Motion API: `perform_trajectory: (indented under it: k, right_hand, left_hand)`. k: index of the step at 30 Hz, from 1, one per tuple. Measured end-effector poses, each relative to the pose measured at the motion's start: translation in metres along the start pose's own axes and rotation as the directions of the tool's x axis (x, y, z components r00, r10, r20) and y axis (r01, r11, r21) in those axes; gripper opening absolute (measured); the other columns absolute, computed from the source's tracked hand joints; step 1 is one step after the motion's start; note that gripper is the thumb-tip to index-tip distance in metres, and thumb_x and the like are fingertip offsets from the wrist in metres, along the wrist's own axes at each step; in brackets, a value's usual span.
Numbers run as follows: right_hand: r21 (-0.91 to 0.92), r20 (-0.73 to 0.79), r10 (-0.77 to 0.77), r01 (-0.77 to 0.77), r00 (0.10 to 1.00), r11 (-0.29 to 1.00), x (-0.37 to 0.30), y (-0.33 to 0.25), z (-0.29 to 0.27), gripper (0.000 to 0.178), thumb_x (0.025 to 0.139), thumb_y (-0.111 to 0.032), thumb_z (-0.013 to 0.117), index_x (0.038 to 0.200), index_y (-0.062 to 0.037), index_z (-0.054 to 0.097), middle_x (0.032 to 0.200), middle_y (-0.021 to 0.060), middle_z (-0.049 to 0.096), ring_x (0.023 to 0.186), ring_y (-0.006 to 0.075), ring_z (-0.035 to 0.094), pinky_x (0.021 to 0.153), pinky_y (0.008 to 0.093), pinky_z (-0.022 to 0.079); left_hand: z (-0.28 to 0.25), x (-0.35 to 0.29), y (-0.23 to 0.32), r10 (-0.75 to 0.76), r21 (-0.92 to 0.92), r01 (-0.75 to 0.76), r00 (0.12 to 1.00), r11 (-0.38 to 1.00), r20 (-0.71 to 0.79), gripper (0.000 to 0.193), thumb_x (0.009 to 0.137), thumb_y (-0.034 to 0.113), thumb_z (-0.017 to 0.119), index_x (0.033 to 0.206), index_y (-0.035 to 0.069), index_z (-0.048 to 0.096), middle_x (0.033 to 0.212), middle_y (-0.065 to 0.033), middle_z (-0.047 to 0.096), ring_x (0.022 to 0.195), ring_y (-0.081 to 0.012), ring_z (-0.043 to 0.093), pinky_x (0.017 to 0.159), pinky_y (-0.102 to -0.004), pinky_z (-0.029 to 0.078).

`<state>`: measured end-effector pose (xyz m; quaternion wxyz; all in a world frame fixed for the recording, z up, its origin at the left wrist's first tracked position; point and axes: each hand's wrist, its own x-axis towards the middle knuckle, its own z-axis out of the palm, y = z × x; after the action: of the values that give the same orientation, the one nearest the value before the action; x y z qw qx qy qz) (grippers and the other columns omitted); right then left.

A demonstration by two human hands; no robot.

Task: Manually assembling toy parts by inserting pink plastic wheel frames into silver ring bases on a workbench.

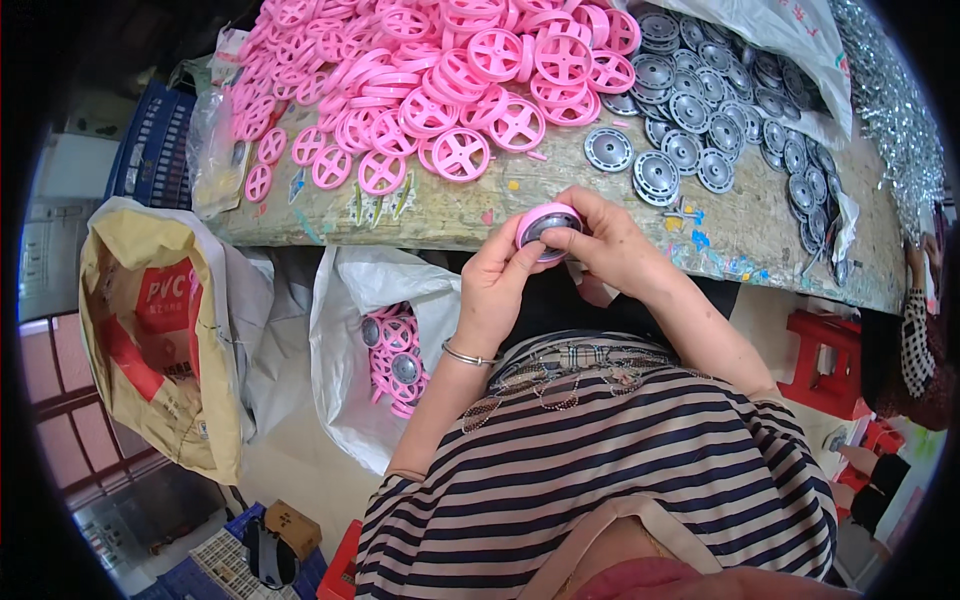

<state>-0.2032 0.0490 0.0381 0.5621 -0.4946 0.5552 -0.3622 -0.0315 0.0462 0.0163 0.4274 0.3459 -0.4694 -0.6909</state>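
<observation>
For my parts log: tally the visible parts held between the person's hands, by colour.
Pink wheel: 1
Gray disc: 1
Total: 2, held between the left hand and the right hand.

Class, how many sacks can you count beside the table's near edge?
2: a tan sack at the far left, and a white sack between it and the left forearm, with pink wheels inside. Others may be hidden behind these.

Bright, fairly even light on the worn, paint-flecked wooden tabletop (445, 222) — glints across the shiny silver tinsel strands (888, 115) — with fisheye-bowed edges, black corners.
</observation>
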Motion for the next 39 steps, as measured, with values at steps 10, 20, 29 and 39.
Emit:
perform_trajectory:
  k: [10,20,29,39]
  right_hand:
    - [-0.122,0.148,-0.2,0.219,0.968,0.968,-0.002,-0.01,0.027,0.017,0.092,-0.017,0.058,0.102,-0.0039,0.061,0.079,0.0008,0.059,0.07,0.006,0.055,0.061,0.0216,0.045]
    - [-0.22,0.272,-0.12,0.183,0.955,0.958,0.014,-0.017,0.048,0.028,0.093,-0.024,0.057,0.105,0.0004,0.062,0.088,0.0146,0.064,0.083,0.0226,0.06,0.076,0.0328,0.046]
    - [-0.751,0.094,-0.649,0.481,0.755,0.452,0.097,-0.022,0.052,0.057,0.081,-0.026,0.068,0.125,0.0032,0.047,0.122,0.019,0.051,0.107,0.0337,0.053,0.09,0.0373,0.046]
    - [-0.747,0.053,-0.603,0.433,0.796,0.505,0.088,-0.034,0.035,0.065,0.07,-0.025,0.075,0.124,-0.0003,0.048,0.116,0.0189,0.052,0.108,0.0348,0.052,0.088,0.0404,0.047]
  left_hand:
    - [-0.027,-0.035,-0.011,0.001,0.009,0.001,0.994,1.0,-0.111,0.035,0.097,0.006,0.046,0.131,-0.002,0.045,0.12,-0.0087,0.055,0.106,-0.0149,0.057,0.085,-0.029,0.054]
    - [-0.045,-0.069,0.013,0.07,0.299,0.025,0.951,0.954,-0.303,0.031,0.099,0.013,0.045,0.125,-0.002,0.052,0.112,-0.0068,0.059,0.099,-0.0094,0.054,0.087,-0.025,0.045]
    - [-0.178,-0.148,0.002,0.11,0.729,0.482,0.794,0.486,-0.598,0.031,0.098,0.02,0.045,0.115,-0.003,0.056,0.1,-0.0134,0.064,0.092,-0.0183,0.06,0.082,-0.0307,0.047]
    - [-0.095,-0.078,0.012,0.179,0.426,0.019,0.89,0.904,-0.42,0.034,0.099,0.014,0.043,0.13,-0.001,0.047,0.112,-0.0132,0.06,0.095,-0.0165,0.063,0.076,-0.0261,0.052]
